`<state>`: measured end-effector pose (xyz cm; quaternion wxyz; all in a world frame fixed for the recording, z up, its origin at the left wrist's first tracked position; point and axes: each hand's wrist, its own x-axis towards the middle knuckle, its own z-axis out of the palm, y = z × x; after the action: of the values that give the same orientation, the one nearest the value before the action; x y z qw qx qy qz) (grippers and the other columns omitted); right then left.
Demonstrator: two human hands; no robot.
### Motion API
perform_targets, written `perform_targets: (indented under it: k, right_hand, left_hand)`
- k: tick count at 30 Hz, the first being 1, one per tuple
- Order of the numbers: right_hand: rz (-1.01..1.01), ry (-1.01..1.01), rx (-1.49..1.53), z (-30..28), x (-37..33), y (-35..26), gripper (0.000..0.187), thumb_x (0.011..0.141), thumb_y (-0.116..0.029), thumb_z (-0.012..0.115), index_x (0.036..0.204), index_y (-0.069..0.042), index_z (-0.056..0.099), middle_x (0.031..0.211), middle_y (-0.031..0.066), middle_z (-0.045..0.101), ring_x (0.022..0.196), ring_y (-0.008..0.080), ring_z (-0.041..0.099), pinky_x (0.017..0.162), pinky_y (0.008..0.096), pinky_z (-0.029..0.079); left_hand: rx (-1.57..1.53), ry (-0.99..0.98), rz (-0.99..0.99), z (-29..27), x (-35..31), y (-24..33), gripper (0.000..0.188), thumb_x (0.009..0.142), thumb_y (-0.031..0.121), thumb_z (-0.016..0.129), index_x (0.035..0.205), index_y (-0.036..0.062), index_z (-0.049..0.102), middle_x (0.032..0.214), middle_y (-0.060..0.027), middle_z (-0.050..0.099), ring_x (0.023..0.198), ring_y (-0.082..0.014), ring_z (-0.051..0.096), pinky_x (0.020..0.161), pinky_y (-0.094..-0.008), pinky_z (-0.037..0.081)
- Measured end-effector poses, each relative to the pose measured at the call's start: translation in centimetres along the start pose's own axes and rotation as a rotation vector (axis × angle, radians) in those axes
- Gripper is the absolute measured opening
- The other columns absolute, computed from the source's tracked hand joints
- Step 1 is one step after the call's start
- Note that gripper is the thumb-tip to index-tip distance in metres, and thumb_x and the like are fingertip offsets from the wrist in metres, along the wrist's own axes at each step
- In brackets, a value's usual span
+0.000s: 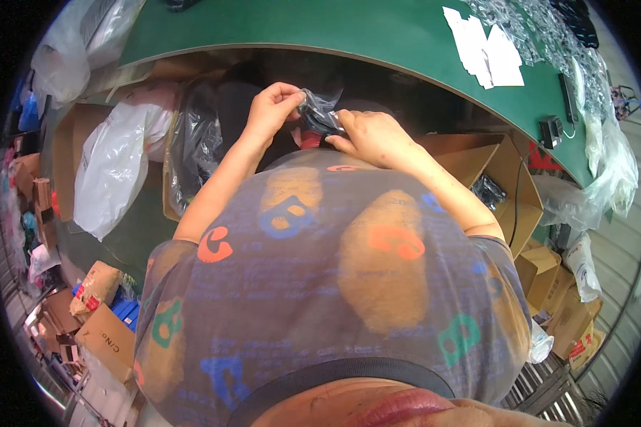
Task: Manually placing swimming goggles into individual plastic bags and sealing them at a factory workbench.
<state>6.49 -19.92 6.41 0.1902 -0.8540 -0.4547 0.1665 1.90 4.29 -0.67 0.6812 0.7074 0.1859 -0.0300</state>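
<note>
Just below the near edge of the green table point(313, 28), a small clear plastic bag point(319, 112) with something black inside is held between my two hands. My left hand point(272, 112) pinches the bag's left edge between thumb and fingertips. On the other side, my right hand point(377, 136) grips the bag's lower right part, thumb beneath and fingers over it. The kind of black item in the bag cannot be made out. A bit of red point(310, 139) shows right under the bag.
White paper sheets point(484, 53) and a heap of clear packets point(513, 21) lie on the table's right side, near a small black device point(550, 132). An open carton point(527, 185) with black packets stands right; a white plastic bag point(114, 167) hangs from a carton left.
</note>
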Motion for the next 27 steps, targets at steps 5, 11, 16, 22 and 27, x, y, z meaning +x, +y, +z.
perform_targets:
  k: [5,11,16,22,27]
  right_hand:
    - [0.121,-0.048,-0.051,0.3,0.4,0.5,0.041,0.098,-0.040,0.064,0.105,0.000,0.061,0.089,0.0225,0.072,0.084,0.0410,0.071,0.074,0.0500,0.056]
    - [0.134,-0.103,-0.003,1.2,1.2,0.2,0.044,0.098,-0.042,0.062,0.105,0.001,0.063,0.092,0.0248,0.073,0.088,0.0413,0.072,0.079,0.0495,0.057]
    - [0.365,-0.082,1.149,5.8,2.2,3.2,0.049,0.103,-0.049,0.056,0.118,-0.002,0.063,0.093,0.0129,0.072,0.087,0.0248,0.068,0.078,0.0377,0.055]
    - [0.062,-0.315,2.363,7.1,3.0,3.1,0.044,0.108,-0.046,0.047,0.111,-0.004,0.057,0.078,0.0081,0.061,0.061,0.0193,0.056,0.056,0.0314,0.046]
    - [0.142,-0.288,2.040,7.8,4.0,4.5,0.044,0.107,-0.045,0.050,0.116,-0.003,0.059,0.085,0.0085,0.065,0.067,0.0194,0.060,0.061,0.0352,0.049]
  left_hand:
    - [0.127,0.005,0.146,-0.2,-0.7,-1.4,0.014,0.096,0.016,0.074,0.101,0.0038,0.072,0.087,0.0017,0.069,0.076,-0.0061,0.062,0.068,-0.0225,0.051]
    - [0.358,0.035,0.307,1.4,-3.5,2.7,0.012,0.095,0.012,0.072,0.099,0.0014,0.071,0.087,-0.0029,0.069,0.076,-0.0086,0.064,0.071,-0.0251,0.052]
    - [0.416,0.024,0.451,1.7,-4.1,3.4,0.010,0.095,0.009,0.070,0.098,-0.0001,0.069,0.089,-0.0067,0.068,0.080,-0.0154,0.067,0.074,-0.0282,0.052]
    - [0.391,0.033,0.431,1.6,-4.0,1.5,0.009,0.099,0.009,0.066,0.101,0.0006,0.066,0.094,-0.0054,0.069,0.084,-0.0139,0.068,0.076,-0.0274,0.053]
    - [-0.072,-0.092,0.186,1.6,-3.4,-0.5,0.012,0.106,0.013,0.058,0.110,0.0022,0.060,0.099,-0.0052,0.068,0.084,-0.0122,0.068,0.077,-0.0269,0.055]
